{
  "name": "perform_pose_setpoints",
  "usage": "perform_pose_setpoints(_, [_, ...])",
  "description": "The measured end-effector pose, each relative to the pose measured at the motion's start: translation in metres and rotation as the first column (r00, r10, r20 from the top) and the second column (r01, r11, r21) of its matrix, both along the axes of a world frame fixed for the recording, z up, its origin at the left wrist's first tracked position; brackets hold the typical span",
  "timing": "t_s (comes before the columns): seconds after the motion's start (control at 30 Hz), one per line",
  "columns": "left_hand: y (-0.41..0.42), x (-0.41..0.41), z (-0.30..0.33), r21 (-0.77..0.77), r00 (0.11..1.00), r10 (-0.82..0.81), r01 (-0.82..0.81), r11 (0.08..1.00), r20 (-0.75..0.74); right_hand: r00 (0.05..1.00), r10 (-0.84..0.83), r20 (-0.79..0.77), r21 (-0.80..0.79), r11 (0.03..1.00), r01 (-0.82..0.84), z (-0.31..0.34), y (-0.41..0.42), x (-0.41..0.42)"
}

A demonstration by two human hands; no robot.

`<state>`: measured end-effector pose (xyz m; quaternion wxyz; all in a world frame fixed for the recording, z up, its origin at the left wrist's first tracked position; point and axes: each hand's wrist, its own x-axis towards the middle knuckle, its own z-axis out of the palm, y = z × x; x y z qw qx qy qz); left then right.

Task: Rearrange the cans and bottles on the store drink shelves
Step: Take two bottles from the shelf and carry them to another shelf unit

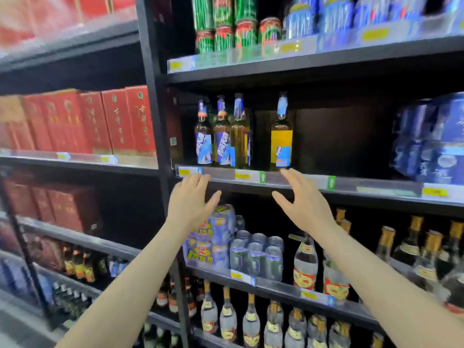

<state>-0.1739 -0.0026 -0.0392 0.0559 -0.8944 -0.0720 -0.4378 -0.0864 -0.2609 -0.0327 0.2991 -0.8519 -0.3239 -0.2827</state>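
Three beer bottles (222, 131) with blue labels stand close together at the left of the middle shelf (351, 187). A fourth bottle (281, 133) with a yellow label stands alone to their right. My left hand (190, 199) is open, fingertips at the shelf's front edge below the three bottles. My right hand (303, 197) is open too, its fingertips just under the lone bottle's base. Neither hand holds anything.
Green cans (223, 28) and blue cans (334, 16) fill the shelf above. Blue wrapped packs (434, 139) sit at the right of the middle shelf. Below are can packs (256, 257) and clear bottles (305, 264). Red boxes (100, 121) fill the unit to the left.
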Motion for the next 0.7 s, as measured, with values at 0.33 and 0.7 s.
perform_pose_setpoints(0.33, [0.092, 0.090, 0.052, 0.004, 0.991, -0.073, 0.073, 0.997, 0.112, 0.999, 0.026, 0.033, 0.074, 0.997, -0.029, 0.055, 0.119, 0.076])
perform_pose_setpoints(0.7, [0.140, 0.211, 0.086, -0.530, 0.963, -0.243, 0.266, 0.805, 0.115, 0.973, 0.063, -0.222, 0.301, 0.953, 0.007, 0.097, 0.175, 0.166])
